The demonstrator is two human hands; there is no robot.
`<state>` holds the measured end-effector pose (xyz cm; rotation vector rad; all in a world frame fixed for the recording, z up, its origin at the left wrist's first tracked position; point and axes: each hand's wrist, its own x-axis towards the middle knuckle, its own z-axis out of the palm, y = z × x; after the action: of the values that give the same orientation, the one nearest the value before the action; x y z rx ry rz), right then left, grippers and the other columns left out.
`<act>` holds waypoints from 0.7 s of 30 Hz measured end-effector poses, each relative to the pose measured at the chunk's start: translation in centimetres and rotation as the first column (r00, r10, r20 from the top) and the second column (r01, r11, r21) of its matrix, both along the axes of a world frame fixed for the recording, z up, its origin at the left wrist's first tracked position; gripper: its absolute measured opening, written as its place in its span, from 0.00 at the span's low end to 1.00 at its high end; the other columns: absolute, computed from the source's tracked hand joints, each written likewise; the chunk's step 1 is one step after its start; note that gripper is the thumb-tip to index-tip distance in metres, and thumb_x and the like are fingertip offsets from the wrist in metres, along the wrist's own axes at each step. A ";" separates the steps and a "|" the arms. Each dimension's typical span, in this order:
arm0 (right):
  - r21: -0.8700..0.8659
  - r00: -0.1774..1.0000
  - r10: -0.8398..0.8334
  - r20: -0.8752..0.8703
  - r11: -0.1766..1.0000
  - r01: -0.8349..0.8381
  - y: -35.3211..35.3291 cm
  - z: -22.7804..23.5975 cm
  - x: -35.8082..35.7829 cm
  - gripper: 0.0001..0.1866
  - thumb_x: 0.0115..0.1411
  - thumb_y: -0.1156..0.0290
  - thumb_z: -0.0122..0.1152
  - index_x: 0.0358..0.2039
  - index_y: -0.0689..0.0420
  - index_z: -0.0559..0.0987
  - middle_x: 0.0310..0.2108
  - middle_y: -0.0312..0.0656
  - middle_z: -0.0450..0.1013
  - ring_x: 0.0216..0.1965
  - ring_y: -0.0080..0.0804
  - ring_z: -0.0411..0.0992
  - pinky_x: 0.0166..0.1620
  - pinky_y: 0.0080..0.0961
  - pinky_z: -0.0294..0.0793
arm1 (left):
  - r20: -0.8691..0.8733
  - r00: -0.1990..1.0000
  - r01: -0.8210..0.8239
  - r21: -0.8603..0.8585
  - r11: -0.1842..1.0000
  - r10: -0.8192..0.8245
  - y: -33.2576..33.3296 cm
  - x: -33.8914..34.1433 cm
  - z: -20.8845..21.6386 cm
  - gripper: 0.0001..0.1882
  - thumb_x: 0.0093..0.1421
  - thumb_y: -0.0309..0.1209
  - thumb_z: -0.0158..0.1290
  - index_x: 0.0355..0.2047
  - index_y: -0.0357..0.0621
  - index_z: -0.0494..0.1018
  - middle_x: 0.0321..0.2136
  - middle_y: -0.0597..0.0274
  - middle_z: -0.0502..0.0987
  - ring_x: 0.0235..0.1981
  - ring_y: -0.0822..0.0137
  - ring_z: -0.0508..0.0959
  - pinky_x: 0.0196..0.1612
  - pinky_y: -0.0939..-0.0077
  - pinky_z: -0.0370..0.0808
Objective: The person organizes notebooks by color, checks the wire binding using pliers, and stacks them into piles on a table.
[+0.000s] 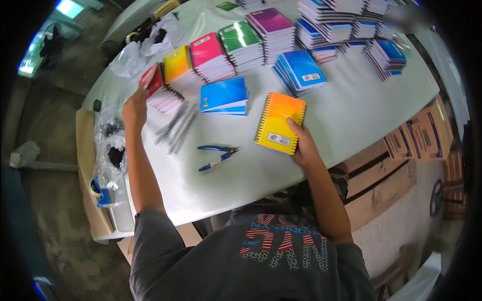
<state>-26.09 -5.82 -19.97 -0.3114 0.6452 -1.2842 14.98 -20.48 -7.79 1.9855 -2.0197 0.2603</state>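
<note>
In my right hand (305,146) is a yellow-orange spiral notebook (281,118), its thumb on the cover and its fingers underneath. It is held above the near part of the table, with black coils along both long sides. My left hand (135,106) reaches to the far left, fingers closed at the edge of the top red notebook (153,83) on a stack; part of the grip is blurred. Loose wire coils (178,128) lie beside that stack. Blue-handled pliers (218,156) rest with handles spread between my arms. A small pile of blue notebooks (224,95) sits beyond them.
Stacks of yellow (177,62), pink (208,50), green (241,40) and purple notebooks (271,25) form a row at the back. More blue notebooks (304,70) stand right of centre. Plastic wrap (111,145) and a tape dispenser (102,193) lie along the left edge; cardboard boxes (422,130) stand right.
</note>
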 end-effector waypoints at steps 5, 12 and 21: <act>-0.012 0.997 -0.078 -0.008 0.997 0.078 -0.2 -1.0 0.6 0.28 0.55 0.61 0.62 0.51 0.59 0.63 0.44 0.40 0.69 0.44 0.28 0.70 0.45 0.26 0.72 | -0.305 0.735 0.415 -0.503 0.758 -0.605 8.2 -14.6 -3.1 0.15 0.62 0.32 0.45 0.46 0.39 0.72 0.47 0.49 0.73 0.51 0.62 0.71 0.54 0.63 0.65; -0.136 0.974 -0.072 -0.215 0.990 0.043 0.3 0.5 -0.5 0.32 0.49 0.67 0.66 0.52 0.61 0.62 0.46 0.42 0.68 0.45 0.29 0.69 0.46 0.27 0.71 | -0.412 0.581 0.717 -0.148 0.681 -0.702 13.8 -24.4 -7.5 0.32 0.52 0.35 0.57 0.56 0.42 0.61 0.55 0.49 0.64 0.59 0.54 0.60 0.60 0.59 0.54; -0.563 0.782 -0.389 -0.486 0.824 0.060 0.2 0.8 -0.2 0.46 0.40 0.71 0.74 0.55 0.63 0.54 0.45 0.44 0.65 0.50 0.31 0.64 0.54 0.30 0.62 | -0.986 -0.127 0.692 -0.009 0.722 0.110 13.0 -25.6 -12.5 0.34 0.45 0.14 0.52 0.53 0.41 0.54 0.45 0.58 0.68 0.46 0.70 0.70 0.48 0.75 0.69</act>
<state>-26.31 -5.59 -19.18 -1.1538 0.8643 -1.6121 -10.61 -7.43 -20.29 0.8729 -1.2773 -1.6851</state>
